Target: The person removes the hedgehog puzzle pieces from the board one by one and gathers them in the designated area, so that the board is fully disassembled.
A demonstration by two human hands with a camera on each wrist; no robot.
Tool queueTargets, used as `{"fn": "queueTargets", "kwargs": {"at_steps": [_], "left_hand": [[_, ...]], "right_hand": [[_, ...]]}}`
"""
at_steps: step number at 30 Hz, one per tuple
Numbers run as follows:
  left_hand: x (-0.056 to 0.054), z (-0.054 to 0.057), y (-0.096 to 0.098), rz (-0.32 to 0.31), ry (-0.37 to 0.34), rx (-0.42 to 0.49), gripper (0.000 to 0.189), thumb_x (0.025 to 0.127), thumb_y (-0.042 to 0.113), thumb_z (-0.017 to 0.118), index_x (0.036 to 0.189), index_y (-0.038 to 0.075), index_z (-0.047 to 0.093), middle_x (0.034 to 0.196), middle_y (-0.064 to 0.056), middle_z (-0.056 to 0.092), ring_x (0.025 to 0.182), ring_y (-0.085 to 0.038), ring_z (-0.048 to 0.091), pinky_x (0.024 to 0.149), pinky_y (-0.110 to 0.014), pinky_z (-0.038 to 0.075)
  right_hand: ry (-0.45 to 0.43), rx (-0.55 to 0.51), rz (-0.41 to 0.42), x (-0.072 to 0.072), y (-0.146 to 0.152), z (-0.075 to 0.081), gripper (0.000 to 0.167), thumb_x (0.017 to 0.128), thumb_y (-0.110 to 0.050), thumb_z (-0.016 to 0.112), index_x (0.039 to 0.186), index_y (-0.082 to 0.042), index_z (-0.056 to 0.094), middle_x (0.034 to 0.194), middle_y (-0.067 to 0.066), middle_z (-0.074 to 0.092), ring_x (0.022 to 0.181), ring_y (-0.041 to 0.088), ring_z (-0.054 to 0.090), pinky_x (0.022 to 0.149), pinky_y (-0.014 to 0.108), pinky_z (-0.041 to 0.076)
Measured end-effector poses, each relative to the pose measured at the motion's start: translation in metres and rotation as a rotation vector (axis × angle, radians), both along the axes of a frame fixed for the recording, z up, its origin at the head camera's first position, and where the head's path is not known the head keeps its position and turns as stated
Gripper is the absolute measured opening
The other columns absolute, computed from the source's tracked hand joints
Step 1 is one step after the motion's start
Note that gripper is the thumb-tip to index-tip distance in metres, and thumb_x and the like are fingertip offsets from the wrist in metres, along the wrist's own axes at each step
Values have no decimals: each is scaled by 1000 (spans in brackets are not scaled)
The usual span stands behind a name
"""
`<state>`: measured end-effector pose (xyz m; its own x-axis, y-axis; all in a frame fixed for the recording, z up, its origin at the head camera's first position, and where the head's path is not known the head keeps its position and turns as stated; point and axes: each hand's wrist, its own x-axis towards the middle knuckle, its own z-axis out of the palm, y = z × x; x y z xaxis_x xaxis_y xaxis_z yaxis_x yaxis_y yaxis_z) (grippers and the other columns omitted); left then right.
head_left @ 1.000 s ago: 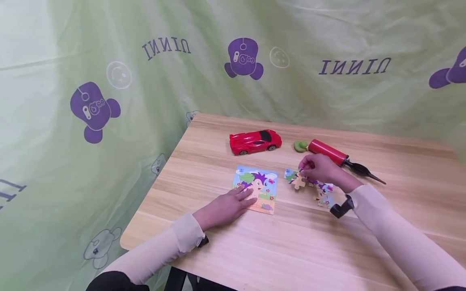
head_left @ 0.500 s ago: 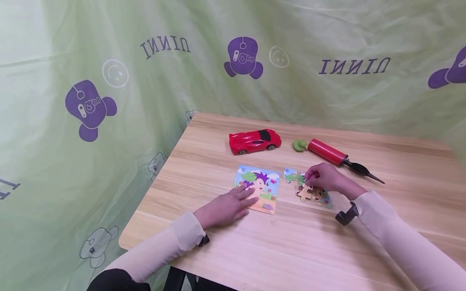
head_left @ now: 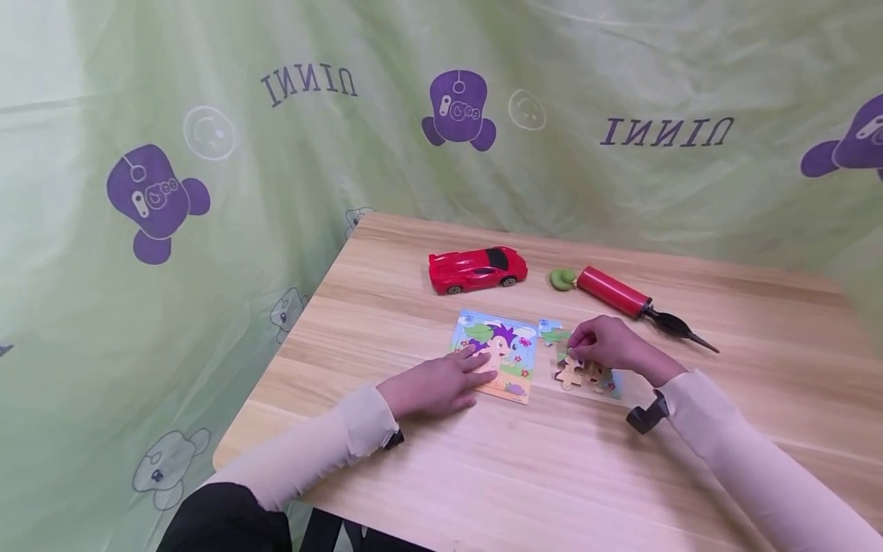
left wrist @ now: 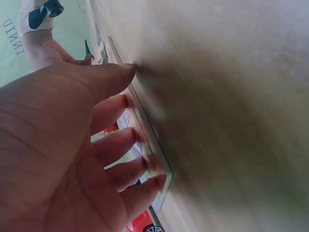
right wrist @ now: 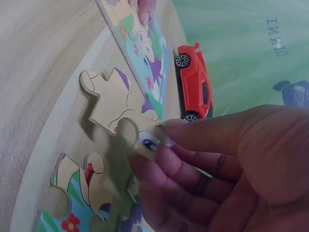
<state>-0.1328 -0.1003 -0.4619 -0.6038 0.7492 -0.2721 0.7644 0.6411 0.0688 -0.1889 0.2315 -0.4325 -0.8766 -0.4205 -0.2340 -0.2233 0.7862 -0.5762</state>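
My left hand (head_left: 436, 385) lies with spread fingers on a square picture puzzle (head_left: 517, 374) showing a purple-haired cartoon figure. In the left wrist view the fingertips (left wrist: 153, 186) rest on its thin board. At the right, my right hand (head_left: 610, 343) pinches a tan puzzle piece (right wrist: 108, 99) between thumb and fingers, near a printed eye. That piece is tilted over other loose pieces. Joined puzzle pieces (right wrist: 72, 191) with a red flower lie beneath the right hand, partly hidden by it. A blue and green piece (head_left: 549, 331) lies beside the board's upper right corner.
A red toy car (head_left: 477, 270) stands behind the puzzle. Behind the right hand lie a red hand pump (head_left: 614, 291) with a black end and a small green coiled object (head_left: 562, 279). A green printed curtain (head_left: 386, 153) hangs along the wooden table's back and left edges.
The right hand has brought the tan piece nearer to the person, away from the blue and green piece. The left hand and the board under it have slid slightly right.
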Motion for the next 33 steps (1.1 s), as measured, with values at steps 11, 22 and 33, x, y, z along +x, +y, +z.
{"fn": "queueTargets", "kwargs": {"at_steps": [11, 22, 33], "left_hand": [[14, 2, -13, 50, -3, 56, 57, 104, 42, 50, 156, 26, 36, 167, -3, 26, 156, -29, 22, 125, -41, 28], [17, -6, -14, -22, 93, 101, 56, 104, 39, 49, 155, 19, 39, 166, -10, 29, 155, -30, 26, 127, -41, 27], [23, -8, -12, -33, 101, 20, 59, 105, 42, 47, 157, 16, 36, 167, -10, 26, 157, -25, 19, 127, -41, 27]], "right_hand": [[226, 48, 14, 8, -28, 20, 13, 94, -15, 66, 98, -6, 74, 83, 3, 71, 71, 13, 58, 67, 30, 51], [206, 93, 279, -2, -137, -2, 24, 95, -15, 65, 115, -3, 72, 105, 10, 74, 95, 22, 68, 93, 42, 57], [228, 243, 267, -11, -168, -8, 10, 92, -15, 69, 84, -9, 69, 78, 4, 59, 70, 18, 49, 63, 29, 43]]}}
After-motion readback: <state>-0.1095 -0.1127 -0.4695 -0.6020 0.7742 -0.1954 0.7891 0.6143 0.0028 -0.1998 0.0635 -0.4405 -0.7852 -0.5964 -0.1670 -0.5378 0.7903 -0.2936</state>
